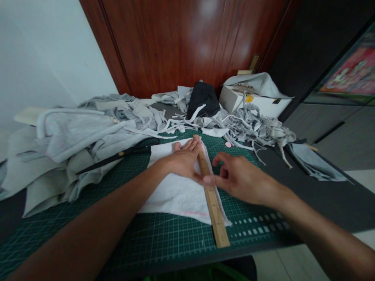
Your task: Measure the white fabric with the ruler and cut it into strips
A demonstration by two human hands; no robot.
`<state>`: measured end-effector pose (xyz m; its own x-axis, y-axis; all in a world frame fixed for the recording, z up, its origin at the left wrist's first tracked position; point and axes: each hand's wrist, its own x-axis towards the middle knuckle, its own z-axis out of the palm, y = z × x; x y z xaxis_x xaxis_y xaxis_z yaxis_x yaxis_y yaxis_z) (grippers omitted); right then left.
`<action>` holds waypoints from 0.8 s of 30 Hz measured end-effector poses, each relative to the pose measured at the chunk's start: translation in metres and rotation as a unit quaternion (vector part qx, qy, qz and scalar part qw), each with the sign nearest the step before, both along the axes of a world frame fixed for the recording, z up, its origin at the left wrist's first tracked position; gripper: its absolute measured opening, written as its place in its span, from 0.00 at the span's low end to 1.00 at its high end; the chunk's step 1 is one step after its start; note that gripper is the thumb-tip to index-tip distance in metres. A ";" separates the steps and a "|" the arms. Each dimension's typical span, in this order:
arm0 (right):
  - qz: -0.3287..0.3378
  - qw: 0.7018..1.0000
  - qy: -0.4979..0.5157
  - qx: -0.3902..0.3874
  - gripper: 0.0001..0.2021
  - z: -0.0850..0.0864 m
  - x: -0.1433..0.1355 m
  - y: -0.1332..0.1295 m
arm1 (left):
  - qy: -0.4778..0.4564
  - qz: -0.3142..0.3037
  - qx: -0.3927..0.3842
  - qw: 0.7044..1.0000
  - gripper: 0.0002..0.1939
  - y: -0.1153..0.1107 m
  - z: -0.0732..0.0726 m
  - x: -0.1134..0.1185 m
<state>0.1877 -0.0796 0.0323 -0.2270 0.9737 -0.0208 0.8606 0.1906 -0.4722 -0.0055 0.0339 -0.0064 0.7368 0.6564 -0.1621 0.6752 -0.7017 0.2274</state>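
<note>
Head view: from where I stand, black scissors [121, 154] lie at the left, across the edge of a heap of grey scraps [73, 132], a sensible place well out of the way. Next along, the left hand [184, 162] is spread flat, gripping nothing, bearing down on the white cloth [172, 193] and the upper stretch of the wooden ruler [215, 207]; I'd press evenly, so neither skids on the green cutting mat [175, 238]. That ruler lies along the cloth's right side, its near end jutting past the hem; I'd smooth the cloth and check that the narrow strip showing beyond the ruler is even. Further right, the right hand [243, 175] is loosely curled, with nothing visible in it, its thumb over the ruler; whether it touches the left thumb I can't tell. As for what's obscured, again from the left: the scissors' handles blur into shadow, the left palm covers some cloth and ruler, the ruler's markings are illegible, and the contents of the white box [249, 103] are unclear.
</note>
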 end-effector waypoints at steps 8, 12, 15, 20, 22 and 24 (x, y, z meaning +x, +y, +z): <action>0.027 0.995 -0.095 -0.031 0.23 -0.008 -0.028 -0.030 | -0.091 0.007 0.023 0.996 0.61 -0.001 0.004 -0.010; -0.009 0.982 -0.186 0.007 0.17 -0.008 -0.021 -0.030 | -0.151 0.032 0.023 0.988 0.45 0.000 0.005 -0.015; -0.047 0.968 -0.246 0.011 0.10 -0.013 -0.014 -0.029 | -0.165 0.069 0.087 0.980 0.40 0.006 0.014 -0.022; -0.071 0.973 -0.218 0.025 0.13 -0.016 0.009 -0.022 | -0.045 0.218 0.174 0.959 0.16 0.019 0.046 -0.069; -0.076 0.979 -0.183 0.046 0.13 -0.011 0.022 -0.015 | -0.011 0.238 0.165 0.957 0.13 0.021 0.054 -0.094; -0.085 0.980 -0.159 0.082 0.13 -0.004 0.035 -0.003 | 0.057 0.253 0.159 0.953 0.15 0.021 0.055 -0.115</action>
<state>0.2227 -0.0824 0.0279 -0.0684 0.9930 0.0966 0.9851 0.0825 -0.1506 -0.1201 0.0545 0.0481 0.3023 0.9522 0.0443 0.9529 -0.3008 -0.0379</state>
